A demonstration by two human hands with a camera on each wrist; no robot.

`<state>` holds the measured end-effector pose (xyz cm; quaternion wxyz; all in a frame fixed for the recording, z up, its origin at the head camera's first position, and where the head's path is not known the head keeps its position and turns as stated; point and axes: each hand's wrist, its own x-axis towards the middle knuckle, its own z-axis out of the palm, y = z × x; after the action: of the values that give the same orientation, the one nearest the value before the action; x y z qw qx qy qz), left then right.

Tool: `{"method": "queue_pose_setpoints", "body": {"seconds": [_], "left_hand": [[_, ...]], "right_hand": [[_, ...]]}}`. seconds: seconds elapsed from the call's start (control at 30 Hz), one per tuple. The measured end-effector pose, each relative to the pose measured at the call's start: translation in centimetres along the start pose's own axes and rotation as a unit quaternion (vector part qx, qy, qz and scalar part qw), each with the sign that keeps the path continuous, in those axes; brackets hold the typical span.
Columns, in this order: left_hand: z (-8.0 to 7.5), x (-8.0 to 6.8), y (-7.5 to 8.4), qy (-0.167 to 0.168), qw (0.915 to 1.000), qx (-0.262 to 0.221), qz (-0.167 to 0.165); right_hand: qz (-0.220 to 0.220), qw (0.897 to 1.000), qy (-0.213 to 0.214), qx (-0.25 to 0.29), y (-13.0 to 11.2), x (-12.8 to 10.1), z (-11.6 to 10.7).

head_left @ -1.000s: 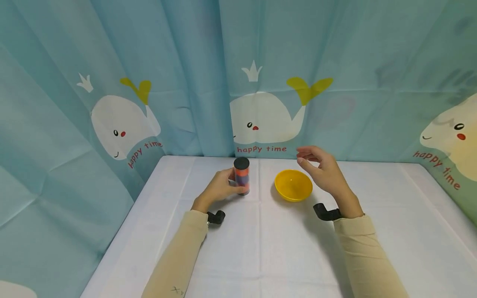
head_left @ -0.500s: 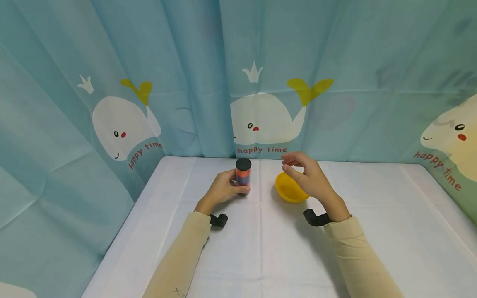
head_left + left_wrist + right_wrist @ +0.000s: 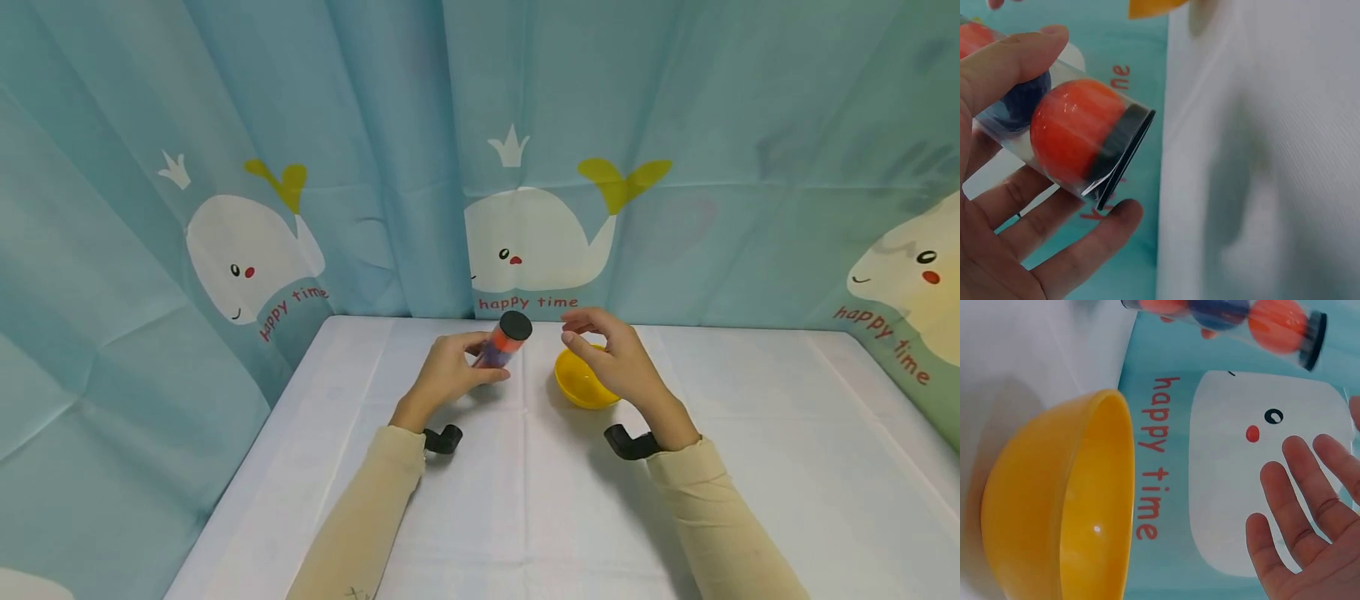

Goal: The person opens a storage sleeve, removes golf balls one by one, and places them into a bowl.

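Note:
My left hand (image 3: 447, 372) grips a clear tube (image 3: 498, 345) with black end caps, tilted with its top toward the right and raised over the table. Inside it sit orange and dark blue balls; the left wrist view has an orange ball (image 3: 1072, 125) close to the capped lower end. The thumb lies across the tube's side. Above the right part of a yellow bowl (image 3: 577, 382) hovers my right hand (image 3: 626, 358), holding nothing, its fingers loosely bent. In the right wrist view those fingers are spread beside the bowl (image 3: 1029, 500), and its inside shows no contents.
A white cloth (image 3: 480, 517) covers the table. Behind its far edge hangs a blue-green curtain (image 3: 397, 242) printed with whales, which also runs along the left side. Each wrist wears a black camera mount (image 3: 630, 443).
My left hand has lifted the tube from upright on the table and tipped it to the right. The right hand has moved left, from beside the bowl to over it.

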<state>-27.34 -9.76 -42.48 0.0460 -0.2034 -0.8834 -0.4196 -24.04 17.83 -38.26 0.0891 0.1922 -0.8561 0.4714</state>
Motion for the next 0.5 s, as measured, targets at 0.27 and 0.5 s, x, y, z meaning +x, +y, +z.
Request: {"method": "queue_pose_setpoints", "body": {"seconds": [0.27,0.5], "left_hand": [[0.1,0.0,1.7,0.0,0.9998,0.002,0.018],[0.3,-0.1,2.3,-0.008,0.9992,0.028,0.028]], "right_hand": [[-0.017,0.999,-0.003,0.038,-0.8,0.1,0.6],[-0.049,0.997,0.006,0.051,-0.9,0.1,1.3]]}}
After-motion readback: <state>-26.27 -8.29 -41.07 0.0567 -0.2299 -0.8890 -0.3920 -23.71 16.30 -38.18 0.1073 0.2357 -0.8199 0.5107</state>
